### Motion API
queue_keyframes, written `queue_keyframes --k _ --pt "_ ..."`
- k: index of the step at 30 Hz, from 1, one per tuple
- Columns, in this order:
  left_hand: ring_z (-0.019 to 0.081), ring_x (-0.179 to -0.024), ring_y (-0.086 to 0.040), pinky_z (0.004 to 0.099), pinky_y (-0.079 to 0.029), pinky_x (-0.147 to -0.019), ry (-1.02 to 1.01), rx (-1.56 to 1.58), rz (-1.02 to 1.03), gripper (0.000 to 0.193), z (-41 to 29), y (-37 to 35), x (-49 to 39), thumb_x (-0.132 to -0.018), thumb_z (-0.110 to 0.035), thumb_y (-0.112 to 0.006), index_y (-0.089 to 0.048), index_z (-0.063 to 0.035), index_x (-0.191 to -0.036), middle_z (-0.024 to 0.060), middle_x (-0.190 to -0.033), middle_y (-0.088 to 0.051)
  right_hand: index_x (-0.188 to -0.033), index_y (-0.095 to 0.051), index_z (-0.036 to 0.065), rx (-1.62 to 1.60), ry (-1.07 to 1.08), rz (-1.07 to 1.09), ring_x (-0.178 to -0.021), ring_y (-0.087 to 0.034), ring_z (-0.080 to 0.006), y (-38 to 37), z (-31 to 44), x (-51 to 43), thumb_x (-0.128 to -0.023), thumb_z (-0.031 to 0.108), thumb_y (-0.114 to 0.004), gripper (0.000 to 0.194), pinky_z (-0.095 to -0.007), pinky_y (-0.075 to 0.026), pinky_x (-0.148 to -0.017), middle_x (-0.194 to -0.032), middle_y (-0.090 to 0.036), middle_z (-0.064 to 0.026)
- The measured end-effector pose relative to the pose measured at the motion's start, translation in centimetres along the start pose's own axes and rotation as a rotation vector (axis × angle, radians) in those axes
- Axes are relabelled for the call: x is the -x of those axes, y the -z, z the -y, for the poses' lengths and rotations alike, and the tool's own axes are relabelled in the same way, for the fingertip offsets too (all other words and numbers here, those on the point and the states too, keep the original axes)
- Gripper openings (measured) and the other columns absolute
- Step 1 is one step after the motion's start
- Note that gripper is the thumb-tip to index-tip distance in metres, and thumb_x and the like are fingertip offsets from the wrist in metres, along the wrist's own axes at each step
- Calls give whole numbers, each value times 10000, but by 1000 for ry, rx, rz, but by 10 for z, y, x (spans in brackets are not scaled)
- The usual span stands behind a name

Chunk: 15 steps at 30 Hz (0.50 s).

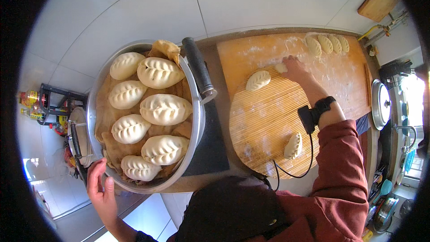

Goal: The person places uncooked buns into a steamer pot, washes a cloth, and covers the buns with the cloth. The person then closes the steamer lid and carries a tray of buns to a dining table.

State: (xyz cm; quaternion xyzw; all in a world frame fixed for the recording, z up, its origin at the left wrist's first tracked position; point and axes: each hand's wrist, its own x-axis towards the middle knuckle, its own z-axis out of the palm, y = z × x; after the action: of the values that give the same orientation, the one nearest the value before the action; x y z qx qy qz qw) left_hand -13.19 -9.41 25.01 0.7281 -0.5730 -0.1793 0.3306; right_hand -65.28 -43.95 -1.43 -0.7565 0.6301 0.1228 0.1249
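My right hand (293, 68) is at the far edge of a round reed mat (258, 117). Its fingers close on a pale dough bun (281, 68), mostly hidden by the hand. A pleated bun (258, 80) lies to its left on the mat, and another pleated bun (293, 146) sits nearer my body. My left hand (101, 186) is beside the near-left rim of a round metal steamer pot (198, 131), thumb and fingers apart, holding nothing. Several plump leaf-pleated buns (165, 109) rest inside on brown cloth (104, 114).
The mat overlaps a floured wooden board (339, 80). Several pleated buns (325, 44) line its far edge. The pot's black side handle (197, 64) juts toward the board. A metal lid (381, 104) stands at right. A black cable (311, 156) hangs from my right wrist over the mat.
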Motion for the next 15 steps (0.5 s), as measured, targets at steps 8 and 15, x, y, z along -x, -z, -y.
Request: queue_keyframes --k 8,15 --pt "259 -1159 -504 365 -385 -1005 -89 38 49 322 4 -5 -9 -865 -80 -580 -544 36 -1162 152 -1228 -532 -1109 -551 -39 -726 -521 310 -538 -615 -240 14 -9 77 -764 606 -631 736 -402 -526 -427 -845 -634 -136" --pt "240 -1143 -514 349 -386 -1000 -93 45 37 316 2 -8 -8 -835 -35 -595 -560 34 -1142 139 -1213 -546 -1340 -399 91 99 409 -96 -1309 -321 -300 14 -12 111 -583 291 -829 893 -477 -294 -1049 -1372 -406 -99"
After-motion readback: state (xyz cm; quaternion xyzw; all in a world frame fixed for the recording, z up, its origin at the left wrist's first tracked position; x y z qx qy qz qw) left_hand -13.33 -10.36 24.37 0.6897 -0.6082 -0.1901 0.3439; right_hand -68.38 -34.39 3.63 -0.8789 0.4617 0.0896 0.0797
